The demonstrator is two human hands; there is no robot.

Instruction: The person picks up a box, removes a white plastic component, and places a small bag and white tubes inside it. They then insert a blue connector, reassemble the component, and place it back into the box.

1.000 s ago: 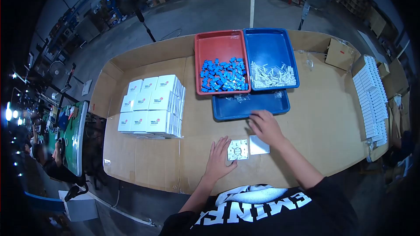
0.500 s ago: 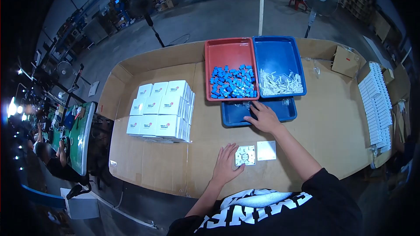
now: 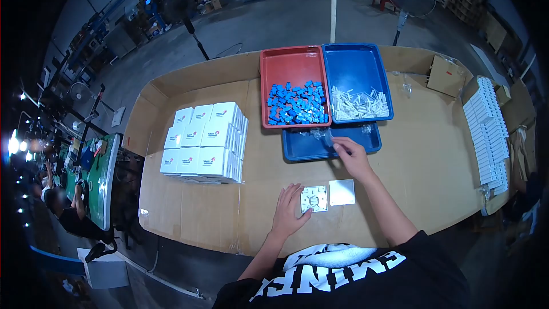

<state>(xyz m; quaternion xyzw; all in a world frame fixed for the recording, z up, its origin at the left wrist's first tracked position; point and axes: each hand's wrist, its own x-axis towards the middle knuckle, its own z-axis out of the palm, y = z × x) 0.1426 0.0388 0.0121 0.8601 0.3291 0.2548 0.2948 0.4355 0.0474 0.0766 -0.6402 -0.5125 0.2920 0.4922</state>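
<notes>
White plastic, square and fitted with raised details, a base plate [image 3: 314, 199] lies face up on the cardboard-lined worktop [image 3: 426, 154], near the person's edge. The left hand [image 3: 287, 213] rests at its left side, fingers extended, with the thumb set apart from them and touching the plate's lower edge. Just beside the plate, on its right, lies a plain white cover [image 3: 342, 192].

The right hand [image 3: 355, 159] reaches over the front of a lower blue tray [image 3: 306, 151], its thumb and index finger drawn close together. Something pale and filmy shows at those fingertips; whether they are clamped on it I cannot tell. More clear plastic lies in that tray.

Behind, a red tray [image 3: 291, 67] holds blue pieces [image 3: 297, 104], and an upper blue tray [image 3: 351, 68] beside it holds white sticks [image 3: 360, 105]. Both overlap the lower tray's rear. Stacked white boxes [image 3: 201, 143] stand to the left; a long row of white parts [image 3: 486, 134] lines the right end.
</notes>
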